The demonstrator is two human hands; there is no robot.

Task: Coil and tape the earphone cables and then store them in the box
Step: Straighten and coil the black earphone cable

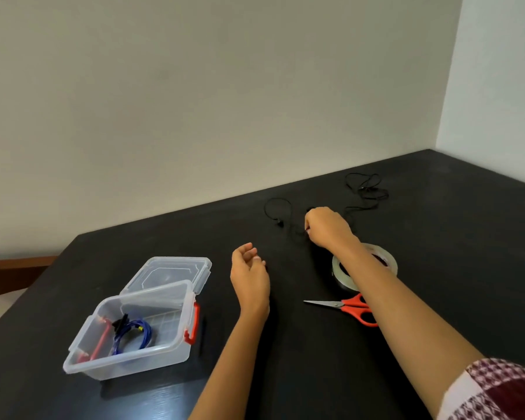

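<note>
Now, right grip (323,227) pinching cable (365,189), left (249,272) loose

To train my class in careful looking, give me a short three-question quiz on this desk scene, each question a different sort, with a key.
1. True or false: the clear box is closed.
2. Which hand grips the black earphone cable? A left, B right.
3. What colour are the handles of the scissors?
Key: 1 false; 2 B, the right hand; 3 red.
</note>
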